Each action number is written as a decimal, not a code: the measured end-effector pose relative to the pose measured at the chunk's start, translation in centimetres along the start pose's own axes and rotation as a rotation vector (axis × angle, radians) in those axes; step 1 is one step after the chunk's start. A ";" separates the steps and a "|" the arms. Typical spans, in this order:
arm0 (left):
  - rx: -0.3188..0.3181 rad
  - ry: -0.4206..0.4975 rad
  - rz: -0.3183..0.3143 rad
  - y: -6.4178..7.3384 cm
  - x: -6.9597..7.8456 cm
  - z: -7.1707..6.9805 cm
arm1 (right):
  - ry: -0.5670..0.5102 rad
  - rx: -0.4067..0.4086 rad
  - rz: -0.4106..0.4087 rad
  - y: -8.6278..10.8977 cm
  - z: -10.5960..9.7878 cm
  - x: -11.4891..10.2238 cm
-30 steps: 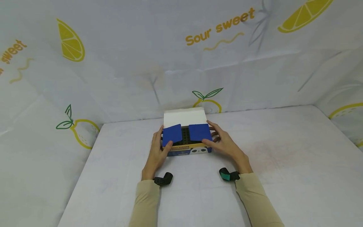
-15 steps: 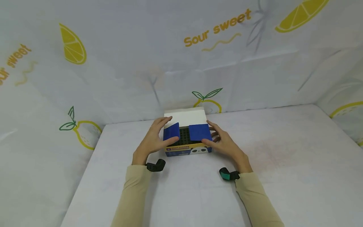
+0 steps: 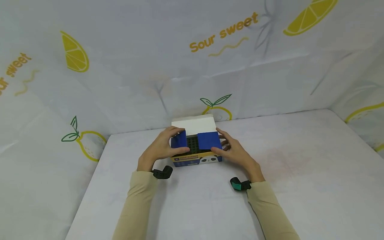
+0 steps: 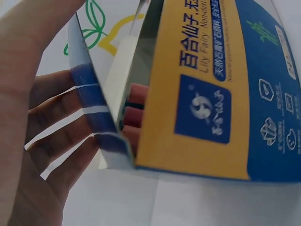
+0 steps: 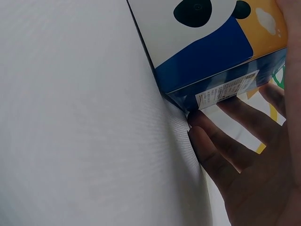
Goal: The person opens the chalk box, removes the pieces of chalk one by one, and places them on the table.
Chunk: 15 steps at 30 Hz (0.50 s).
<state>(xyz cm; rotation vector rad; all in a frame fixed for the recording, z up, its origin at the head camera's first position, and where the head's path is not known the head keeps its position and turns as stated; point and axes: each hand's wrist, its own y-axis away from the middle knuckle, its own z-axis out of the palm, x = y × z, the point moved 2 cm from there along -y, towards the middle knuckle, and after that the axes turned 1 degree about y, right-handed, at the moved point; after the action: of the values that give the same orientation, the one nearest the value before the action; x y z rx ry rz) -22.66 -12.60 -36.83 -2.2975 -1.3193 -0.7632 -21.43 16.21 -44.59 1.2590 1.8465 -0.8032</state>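
White cloth rises behind us, printed with lemons and the words "Sour sweet", and below it runs a pale tabletop. Centre stage, near the back edge, sits the box, blue and yellow, a panda face on its front! Its white lid leans up at the rear, wide open, and between the side flaps a dark, hole-dotted insert shows.

Over to my left hand: fingers spread along the outside of the left flap, which stands tilted up, while my thumb reaches across by the front edge. From the left wrist, reddish rounded ends peek out inside; what they are, I can't tell.

And on the other side, my right hand, fingers apart, flanks the right end, thumb by the front corner, just beside the right flap, which lies flatter. Down there, a printed label marks the end wall. Beige sleeves cover both my arms, a black wrist device on the left.
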 end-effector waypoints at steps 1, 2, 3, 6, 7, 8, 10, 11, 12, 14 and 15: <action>0.001 0.002 0.002 0.1 0.0 -0.2 | -0.001 -0.001 0.002 0.0 0.0 0.0; 0.002 0.009 0.010 0.2 0.0 -0.4 | 0.000 -0.002 0.005 0.0 0.1 0.1; 0.006 0.018 0.020 0.4 -0.1 -0.7 | -0.001 -0.002 0.009 0.1 0.1 0.1; 0.018 0.044 0.051 0.9 -0.3 -1.6 | 0.001 -0.004 0.015 0.2 0.1 0.1; 0.022 0.055 0.061 1.0 -0.4 -1.9 | 0.003 -0.006 0.013 0.2 0.2 0.1; 0.028 0.063 0.069 1.2 -0.6 -2.2 | 0.004 -0.006 0.015 0.2 0.2 0.1; 0.043 0.079 0.068 1.7 -1.0 -2.8 | 0.002 -0.006 0.016 0.2 0.1 0.1; 0.051 0.086 0.069 2.0 -1.2 -3.0 | 0.004 -0.006 0.016 0.1 0.1 0.1; 0.057 0.094 0.067 2.2 -1.5 -3.3 | 0.003 -0.005 0.018 0.1 0.1 0.1; 0.069 0.099 0.058 2.7 -2.2 -3.6 | 0.002 -0.003 0.022 0.1 0.1 0.1; 0.070 0.103 0.049 3.0 -2.6 -3.8 | 0.001 -0.004 0.022 0.1 0.1 0.1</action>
<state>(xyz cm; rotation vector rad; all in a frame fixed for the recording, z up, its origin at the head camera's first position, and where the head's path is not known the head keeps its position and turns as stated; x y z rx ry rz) -22.10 -17.90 -35.68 -2.1973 -1.2200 -0.7955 -21.37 16.21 -44.72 1.2745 1.8313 -0.7866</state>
